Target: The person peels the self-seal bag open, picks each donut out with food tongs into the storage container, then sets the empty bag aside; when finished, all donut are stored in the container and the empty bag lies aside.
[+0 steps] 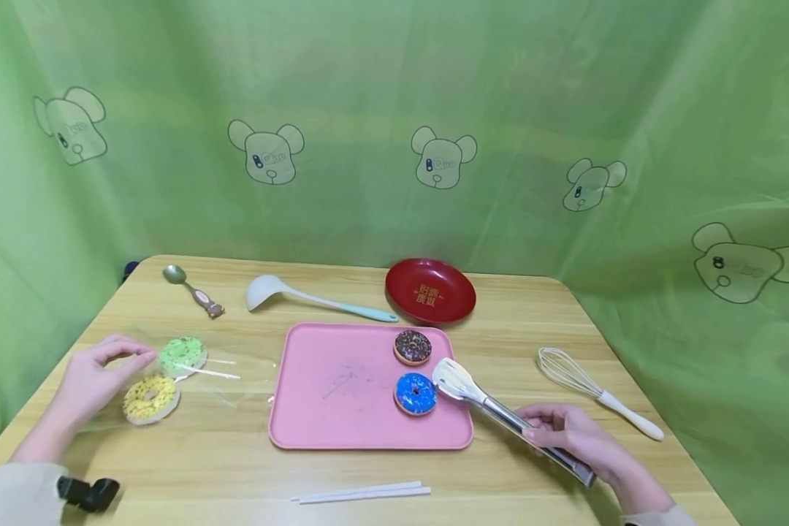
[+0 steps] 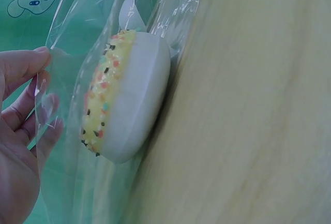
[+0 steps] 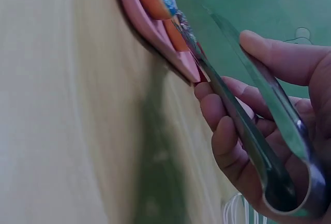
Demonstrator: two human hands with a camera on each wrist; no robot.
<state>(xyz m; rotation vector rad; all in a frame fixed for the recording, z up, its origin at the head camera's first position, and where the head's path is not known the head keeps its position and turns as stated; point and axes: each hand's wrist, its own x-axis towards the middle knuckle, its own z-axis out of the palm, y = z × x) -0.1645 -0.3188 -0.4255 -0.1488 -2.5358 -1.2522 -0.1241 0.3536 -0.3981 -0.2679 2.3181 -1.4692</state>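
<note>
My left hand (image 1: 101, 372) pinches the edge of a clear plastic bag (image 2: 64, 141) between thumb and fingers. In the bag are a yellow sprinkled donut (image 1: 151, 398) and a green donut (image 1: 183, 356), side by side on the left of the table. My right hand (image 1: 568, 435) grips a pair of metal tongs (image 1: 500, 410) around the arms, which stand apart in the right wrist view. The pale tips of the tongs are over the right side of a pink tray (image 1: 329, 431), close beside a blue donut (image 1: 415, 394). Behind that sits a chocolate donut (image 1: 412, 347).
A red plate (image 1: 430, 290) stands behind the tray, with a white ladle (image 1: 315, 298) to its left. Farther left lies a spoon (image 1: 193, 291). A whisk (image 1: 598, 391) is at the right, and white sticks (image 1: 361, 492) lie near the front edge.
</note>
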